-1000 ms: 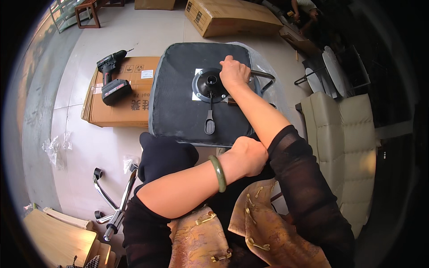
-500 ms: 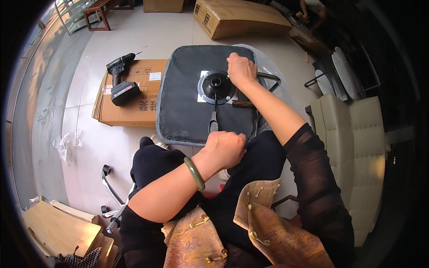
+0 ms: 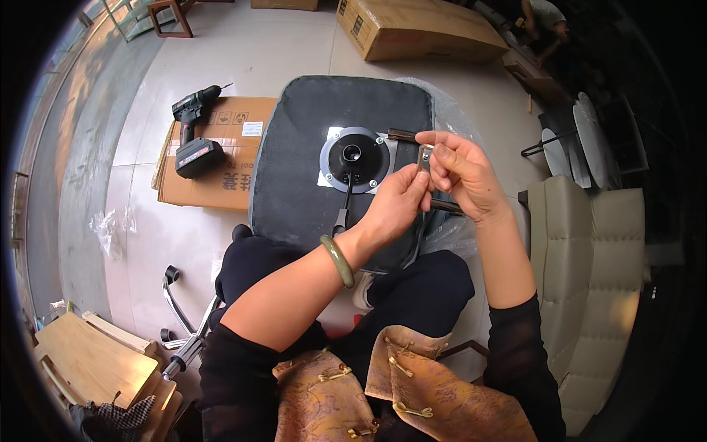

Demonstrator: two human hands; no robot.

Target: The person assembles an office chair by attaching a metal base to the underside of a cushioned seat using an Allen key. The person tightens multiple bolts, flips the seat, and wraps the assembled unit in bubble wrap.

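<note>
Left hand (image 3: pixel 398 202): I am pinching the small metal bracket (image 3: pixel 425 159) from below.
Right hand (image 3: pixel 460 173): I am gripping the bracket's top.
Bracket: between both hands, above the upturned seat (image 3: pixel 302 177).
Drill (image 3: pixel 195 136): resting well left.

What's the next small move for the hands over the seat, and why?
Probably lower the small metal bracket toward the seat underside. Left hand and right hand pinch it together above the seat's right edge, next to the round mounting plate, not yet seated.

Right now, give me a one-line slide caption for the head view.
Both hands, left hand and right hand, pinch a small metal bracket above an upturned dark fabric chair seat with its round black mounting plate.
</note>
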